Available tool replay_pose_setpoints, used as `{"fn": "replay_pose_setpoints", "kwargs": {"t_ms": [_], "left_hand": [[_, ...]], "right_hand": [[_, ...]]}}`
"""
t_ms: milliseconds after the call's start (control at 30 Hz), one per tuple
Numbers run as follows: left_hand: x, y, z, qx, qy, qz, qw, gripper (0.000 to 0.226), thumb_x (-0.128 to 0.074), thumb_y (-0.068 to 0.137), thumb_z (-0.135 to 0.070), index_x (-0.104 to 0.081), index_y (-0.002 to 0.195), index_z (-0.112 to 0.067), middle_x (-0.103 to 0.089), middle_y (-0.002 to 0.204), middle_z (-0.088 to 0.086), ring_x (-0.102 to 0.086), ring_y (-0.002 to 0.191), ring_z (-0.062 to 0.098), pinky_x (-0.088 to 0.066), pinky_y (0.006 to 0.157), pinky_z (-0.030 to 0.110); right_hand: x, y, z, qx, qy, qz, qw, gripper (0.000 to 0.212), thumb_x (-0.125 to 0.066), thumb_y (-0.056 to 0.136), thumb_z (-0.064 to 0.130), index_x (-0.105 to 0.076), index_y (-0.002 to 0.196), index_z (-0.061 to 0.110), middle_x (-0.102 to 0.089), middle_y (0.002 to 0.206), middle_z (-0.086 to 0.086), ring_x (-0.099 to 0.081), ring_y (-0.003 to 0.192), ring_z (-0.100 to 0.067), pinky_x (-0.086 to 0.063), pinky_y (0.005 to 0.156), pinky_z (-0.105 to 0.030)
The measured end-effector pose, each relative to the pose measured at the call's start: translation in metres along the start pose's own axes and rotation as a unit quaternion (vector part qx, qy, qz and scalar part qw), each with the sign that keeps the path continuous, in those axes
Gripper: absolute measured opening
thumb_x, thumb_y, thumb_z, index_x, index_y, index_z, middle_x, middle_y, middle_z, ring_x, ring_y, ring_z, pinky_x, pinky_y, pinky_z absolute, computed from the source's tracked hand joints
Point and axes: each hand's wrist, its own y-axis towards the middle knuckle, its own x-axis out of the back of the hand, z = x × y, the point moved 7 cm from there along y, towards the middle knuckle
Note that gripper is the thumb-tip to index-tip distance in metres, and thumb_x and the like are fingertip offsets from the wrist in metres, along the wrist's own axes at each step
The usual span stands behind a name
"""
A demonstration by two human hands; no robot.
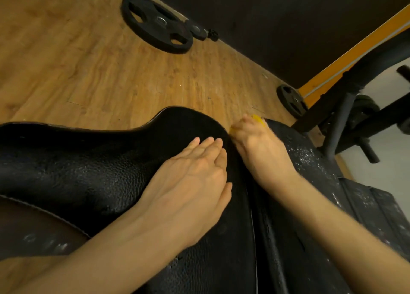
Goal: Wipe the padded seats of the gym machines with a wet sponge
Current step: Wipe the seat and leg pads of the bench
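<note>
At centre frame my left hand (195, 178) lies flat, fingers straight, on the black textured padded seat (88, 171). Just right of it my right hand (259, 145) curls over a yellow sponge (258, 119), pressing it at the edge of the wet, foam-flecked black pad (310, 160). A large black weight plate (155, 23) lies on the wooden floor (66, 61), upper left.

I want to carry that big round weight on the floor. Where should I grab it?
Use the plate's grip holes. It lies flat on the wood floor, so the rim probably gives little to hold. Three cut-out slots sit around the hub. Come from above, hook your fingers through a slot, curl them under the bar and tip it up. It is likely heavy, so use both hands in two slots.
</note>
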Motion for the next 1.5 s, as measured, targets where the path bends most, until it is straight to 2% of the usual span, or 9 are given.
{"fn": "replay_pose_setpoints", "kwargs": {"t_ms": [200,367,467,600,800,967,1133,1300,1500], "left_hand": [[0.0,-0.001,0.0,-0.007,0.007,-0.01,1.0,0.059,-0.038,0.084,-0.042,-0.07,0.118,-0.005,-0.066,0.127,0.012,-0.063,0.119,0.021,-0.036,0.105,0.034],[0.001,0.0,0.001,-0.001,0.004,-0.016,1.0,0.061,-0.034,0.084,-0.041,-0.07,0.118,-0.005,-0.066,0.126,0.012,-0.063,0.118,0.02,-0.032,0.105,0.033],[0.002,-0.001,0.001,-0.003,0.0,-0.013,1.0,0.061,-0.034,0.084,-0.041,-0.069,0.119,-0.005,-0.066,0.127,0.012,-0.063,0.119,0.02,-0.033,0.105,0.032],[-0.001,0.0,0.002,-0.004,-0.003,-0.013,1.0,0.061,-0.033,0.085,-0.041,-0.069,0.119,-0.006,-0.066,0.126,0.012,-0.063,0.118,0.02,-0.034,0.104,0.033],[0.0,0.0,0.001,-0.01,0.017,0.003,1.0,0.062,-0.033,0.085,-0.043,-0.068,0.121,-0.006,-0.064,0.129,0.011,-0.061,0.121,0.02,-0.031,0.105,0.033],[0.002,0.0,0.002,-0.011,0.036,-0.001,0.999,0.062,-0.034,0.086,-0.044,-0.067,0.122,-0.005,-0.064,0.129,0.011,-0.062,0.12,0.021,-0.032,0.103,0.036],[0.0,0.0,0.0,-0.014,0.061,0.012,0.998,0.062,-0.035,0.088,-0.046,-0.066,0.124,-0.007,-0.064,0.13,0.009,-0.061,0.121,0.019,-0.032,0.103,0.037],[0.0,0.0,0.0,-0.015,0.065,0.031,0.997,0.062,-0.035,0.089,-0.047,-0.064,0.126,-0.007,-0.062,0.133,0.009,-0.059,0.123,0.019,-0.032,0.103,0.039],[0.001,-0.001,-0.001,-0.009,0.071,0.051,0.996,0.063,-0.034,0.09,-0.049,-0.063,0.128,-0.008,-0.06,0.135,0.009,-0.057,0.125,0.019,-0.032,0.104,0.039]], "right_hand": [[-0.001,-0.029,0.011,0.03,-0.068,-0.003,0.997,0.026,-0.063,0.085,0.008,-0.069,0.11,0.004,-0.064,0.12,-0.013,-0.047,0.131,-0.036,-0.036,0.11,-0.054],[-0.007,0.018,0.011,-0.005,-0.097,0.07,0.993,0.03,-0.05,0.096,0.014,-0.062,0.123,0.012,-0.055,0.132,-0.006,-0.025,0.144,-0.029,-0.016,0.12,-0.046],[-0.003,0.002,0.011,0.001,-0.115,0.061,0.992,0.027,-0.055,0.091,0.011,-0.066,0.116,0.01,-0.06,0.125,-0.009,-0.037,0.137,-0.032,-0.022,0.118,-0.05],[0.001,-0.05,0.007,0.025,-0.032,-0.012,0.999,0.035,-0.068,0.083,0.006,-0.067,0.118,0.005,-0.063,0.126,-0.011,-0.047,0.132,-0.035,-0.039,0.109,-0.054],[0.001,0.022,-0.023,-0.078,0.115,-0.033,0.99,0.033,-0.044,0.102,0.018,-0.059,0.13,0.011,-0.047,0.146,-0.005,-0.027,0.144,-0.024,-0.018,0.12,-0.038],[-0.001,-0.031,-0.033,-0.023,0.22,-0.073,0.973,0.039,-0.05,0.099,0.019,-0.051,0.139,0.015,-0.042,0.149,0.001,-0.03,0.142,-0.011,-0.02,0.119,-0.029],[-0.007,-0.002,-0.082,-0.206,0.3,-0.137,0.921,0.037,-0.049,0.1,0.021,-0.054,0.137,0.016,-0.047,0.146,0.001,-0.039,0.138,-0.015,-0.028,0.118,-0.037],[-0.011,-0.022,-0.052,-0.025,0.255,-0.097,0.962,0.04,-0.049,0.1,0.021,-0.05,0.141,0.018,-0.042,0.15,0.002,-0.031,0.143,-0.012,-0.02,0.121,-0.034],[-0.016,-0.007,-0.088,-0.209,0.318,-0.136,0.915,0.039,-0.044,0.102,0.022,-0.048,0.141,0.019,-0.039,0.152,0.001,-0.027,0.145,-0.016,-0.016,0.122,-0.041]]}}
